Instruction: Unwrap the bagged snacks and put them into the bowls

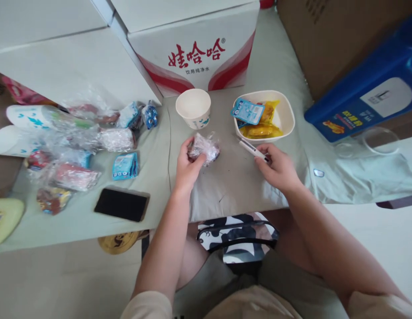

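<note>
My left hand [189, 168] is closed round a small bundle in crinkled clear plastic wrap [206, 148], resting on the cloth-covered surface. What is inside the wrap is hard to make out. In my right hand [275, 166] is a slim white pen-shaped tool [250, 147], its far end pointing up and left toward the white bowl [288, 119]. Yellow packets [260, 130] and a blue packet [249, 110] lie in that bowl. A white paper cup [195, 119] with blue print stands upright just beyond my left hand.
At left lie several plastic-wrapped items [76, 175], paper cups on their sides [31, 117], a blue packet [125, 166] and a black phone [122, 204]. A white and red carton [199, 44] stands behind. To the right are a tall blue container [362, 84] and a clear cup [380, 141].
</note>
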Demonstrator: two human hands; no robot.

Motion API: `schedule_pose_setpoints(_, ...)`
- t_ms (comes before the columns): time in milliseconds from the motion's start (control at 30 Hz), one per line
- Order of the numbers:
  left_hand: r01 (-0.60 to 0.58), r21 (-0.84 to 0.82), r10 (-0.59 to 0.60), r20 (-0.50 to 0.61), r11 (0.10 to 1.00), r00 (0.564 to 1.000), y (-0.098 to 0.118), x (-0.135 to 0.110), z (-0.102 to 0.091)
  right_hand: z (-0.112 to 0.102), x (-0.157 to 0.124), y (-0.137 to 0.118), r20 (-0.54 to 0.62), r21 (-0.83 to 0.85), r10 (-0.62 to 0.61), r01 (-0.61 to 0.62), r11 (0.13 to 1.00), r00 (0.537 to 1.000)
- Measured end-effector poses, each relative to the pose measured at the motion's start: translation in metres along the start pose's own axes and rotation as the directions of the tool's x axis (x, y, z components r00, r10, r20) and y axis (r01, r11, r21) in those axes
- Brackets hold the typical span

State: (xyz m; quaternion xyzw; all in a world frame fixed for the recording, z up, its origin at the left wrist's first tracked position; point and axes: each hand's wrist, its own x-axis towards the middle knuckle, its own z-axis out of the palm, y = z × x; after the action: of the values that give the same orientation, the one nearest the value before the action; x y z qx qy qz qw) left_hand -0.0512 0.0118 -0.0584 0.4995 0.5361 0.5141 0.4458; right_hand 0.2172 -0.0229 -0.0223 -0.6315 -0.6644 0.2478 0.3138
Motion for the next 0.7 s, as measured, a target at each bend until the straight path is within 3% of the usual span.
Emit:
schedule_pose_setpoints(100, -0.04, 0.127, 0.029, 0.093, 0.991, 0.995, 0.001, -0.004, 0.002, 0.01, -0.005, -0.014, 0.071, 0.067, -0.061, 0.056, 0.996, 0.996)
schedule_pose_setpoints(200, -0.037, 0.201, 0.015, 0.111, 0.979, 0.994, 0.01, -0.009, 0.005, 0.018, -0.007, -0.024, 0.081, 0.114, -0.107, 0.098, 0.989, 0.991)
schedule_pose_setpoints(367, 0.081, 0.112, -0.086, 0.049, 0.99, 0.995, 0.025, -0.012, 0.002, 0.02, -0.008, -0.03, 0.122, 0.194, -0.136, 0.111, 0.975, 0.983)
schedule_pose_setpoints(467, 0.173, 0.044, -0.175, 0.029, 0.984, 0.984, 0.027, -0.011, -0.002, 0.022, -0.011, -0.029, 0.139, 0.3, -0.085, 0.04, 0.953, 0.987)
schedule_pose_setpoints(567, 0.201, -0.039, -0.2, 0.032, 0.979, 0.979, 0.026, -0.011, -0.004, 0.025, -0.013, -0.029, 0.185, 0.544, -0.014, -0.091, 0.834, 0.983)
schedule_pose_setpoints(700, 0.263, -0.157, -0.257, 0.06, 0.952, 0.965, 0.028, -0.01, -0.002, 0.019, -0.013, -0.035, 0.262, 0.806, 0.01, -0.224, 0.548, 0.965)
